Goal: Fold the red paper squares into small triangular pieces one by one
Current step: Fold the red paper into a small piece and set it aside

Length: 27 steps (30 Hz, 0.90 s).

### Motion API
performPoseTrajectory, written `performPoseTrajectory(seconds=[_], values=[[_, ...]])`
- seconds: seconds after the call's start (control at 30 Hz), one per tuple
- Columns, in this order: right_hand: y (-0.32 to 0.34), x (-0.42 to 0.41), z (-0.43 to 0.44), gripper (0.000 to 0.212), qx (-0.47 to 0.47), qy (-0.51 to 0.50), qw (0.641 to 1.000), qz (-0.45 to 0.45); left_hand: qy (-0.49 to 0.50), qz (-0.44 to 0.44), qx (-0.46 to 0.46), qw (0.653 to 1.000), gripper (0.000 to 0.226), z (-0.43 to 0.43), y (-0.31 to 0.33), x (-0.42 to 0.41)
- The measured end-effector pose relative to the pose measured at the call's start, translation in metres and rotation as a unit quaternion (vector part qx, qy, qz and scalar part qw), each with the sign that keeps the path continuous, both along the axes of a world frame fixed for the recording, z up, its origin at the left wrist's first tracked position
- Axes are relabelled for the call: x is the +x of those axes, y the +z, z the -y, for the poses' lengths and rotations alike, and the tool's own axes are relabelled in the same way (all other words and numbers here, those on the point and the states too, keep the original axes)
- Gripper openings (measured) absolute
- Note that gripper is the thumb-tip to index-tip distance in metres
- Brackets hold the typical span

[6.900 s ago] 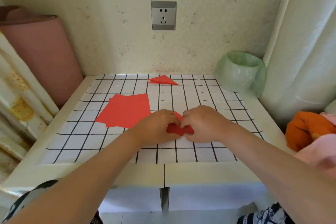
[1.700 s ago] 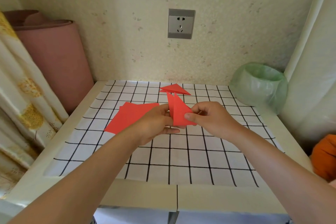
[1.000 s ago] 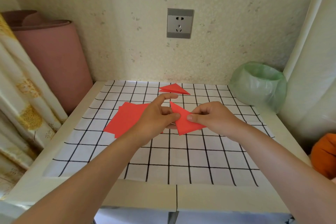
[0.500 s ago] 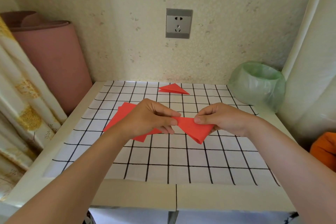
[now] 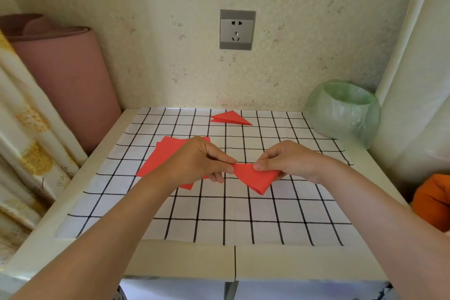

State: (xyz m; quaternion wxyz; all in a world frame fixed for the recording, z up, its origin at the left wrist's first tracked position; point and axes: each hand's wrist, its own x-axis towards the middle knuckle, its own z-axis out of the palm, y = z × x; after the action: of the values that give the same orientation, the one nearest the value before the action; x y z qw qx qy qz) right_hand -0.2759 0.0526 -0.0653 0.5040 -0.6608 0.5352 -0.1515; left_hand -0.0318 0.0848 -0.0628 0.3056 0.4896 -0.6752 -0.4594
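A folded red paper triangle (image 5: pixel 255 178) hangs just above the checked mat, pinched at both ends. My left hand (image 5: pixel 199 161) grips its left tip between thumb and fingers. My right hand (image 5: pixel 289 161) holds its upper right edge. Behind my left hand lies a stack of flat red paper squares (image 5: pixel 165 153), partly hidden by it. A finished red triangle (image 5: pixel 230 118) rests at the far middle of the mat.
The white table carries a black-lined checked mat (image 5: pixel 219 217). A green plastic-lined bin (image 5: pixel 343 109) stands at the back right. A pink roll (image 5: pixel 63 75) leans at the back left beside a curtain. Orange cloth (image 5: pixel 433 200) lies at the right edge.
The paper went from pressed on the mat to lifted upright, then turned level between both hands. Over the last half second the hands barely moved.
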Motion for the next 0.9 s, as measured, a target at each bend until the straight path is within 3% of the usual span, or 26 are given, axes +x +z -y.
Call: performPoseTrajectory(seconds=[0.13,0.37,0.6,0.77,0.9], values=[[-0.008,0.006,0.0,0.013,-0.018,-0.005,1.0,-0.019,0.004,0.059,0.008,0.998,0.014,0.004,-0.01,0.002],[-0.025,0.021,0.001,0.015,-0.13,0.048,0.97,-0.2,0.021,0.19,-0.002,0.982,0.01,0.007,-0.027,-0.01],[-0.026,0.026,-0.002,0.018,-0.157,0.065,0.952,-0.254,0.056,0.266,-0.051,0.961,0.004,0.009,-0.036,-0.022],[-0.024,0.03,-0.007,0.019,-0.212,0.078,0.923,-0.313,0.039,0.328,-0.139,0.934,0.009,0.007,-0.038,-0.027],[-0.028,0.029,-0.013,0.03,-0.31,0.078,0.887,-0.333,-0.035,0.314,-0.166,0.934,0.023,0.002,-0.042,-0.039]])
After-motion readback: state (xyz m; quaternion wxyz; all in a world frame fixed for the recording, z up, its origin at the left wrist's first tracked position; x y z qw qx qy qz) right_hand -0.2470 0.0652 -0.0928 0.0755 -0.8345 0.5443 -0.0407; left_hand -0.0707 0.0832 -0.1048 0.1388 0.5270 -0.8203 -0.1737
